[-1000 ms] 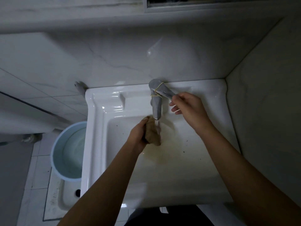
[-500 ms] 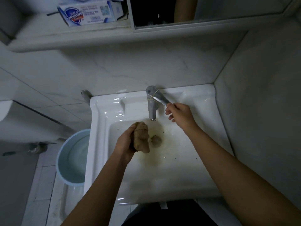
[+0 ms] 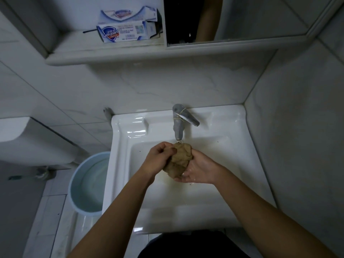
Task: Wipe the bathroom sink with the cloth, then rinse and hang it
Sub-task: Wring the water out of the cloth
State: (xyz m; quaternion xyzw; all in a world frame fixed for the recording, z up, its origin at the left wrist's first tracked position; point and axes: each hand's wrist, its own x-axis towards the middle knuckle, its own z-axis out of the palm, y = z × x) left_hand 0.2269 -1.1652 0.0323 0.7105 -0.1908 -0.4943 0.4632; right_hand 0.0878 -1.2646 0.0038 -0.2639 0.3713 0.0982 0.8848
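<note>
We held the wadded cloth (image 3: 181, 161) at frame centre, just below the faucet (image 3: 178, 125), over the sink (image 3: 186, 202). Our left hand (image 3: 158, 161) gripped its left side with curled fingers, and our right hand (image 3: 199, 170) cupped and clasped it from beneath. We judged rinsing underway and hanging not yet done.

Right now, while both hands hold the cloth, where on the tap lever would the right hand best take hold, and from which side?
Probably the free tip of the lever, approached from the right front by the right hand. The lever slants away from the tap body toward the right, so its tip is bare and should give the most leverage; a rubber band wraps its base.
</note>
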